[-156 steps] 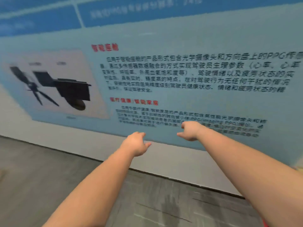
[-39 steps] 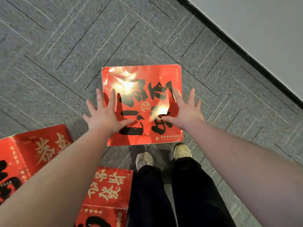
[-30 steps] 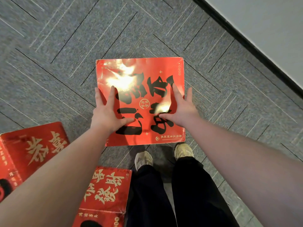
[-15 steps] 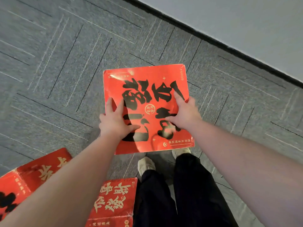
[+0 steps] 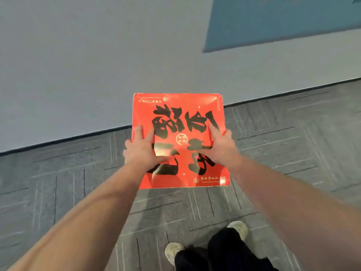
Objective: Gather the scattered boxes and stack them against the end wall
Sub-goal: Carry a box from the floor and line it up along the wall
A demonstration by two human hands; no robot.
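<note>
A flat red box [image 5: 175, 118] with big black and gold characters is lifted off the floor, held out in front of me at about chest reach. My left hand [image 5: 141, 148] grips its left edge, thumb on the top face. My right hand [image 5: 218, 145] grips its right edge in the same way. The fingers under the box are hidden. The box's far edge overlaps the pale wall [image 5: 88, 65] in this view.
Grey carpet tiles [image 5: 58, 192] run to a dark skirting line [image 5: 58, 140] at the foot of the wall. A blue poster [image 5: 283, 22] hangs on the wall at upper right. My shoes [image 5: 172, 251] and dark trousers show at the bottom.
The box has come up off the carpet in both hands, and my view has swung up toward the wall. The other red boxes at lower left have dropped out of sight.
</note>
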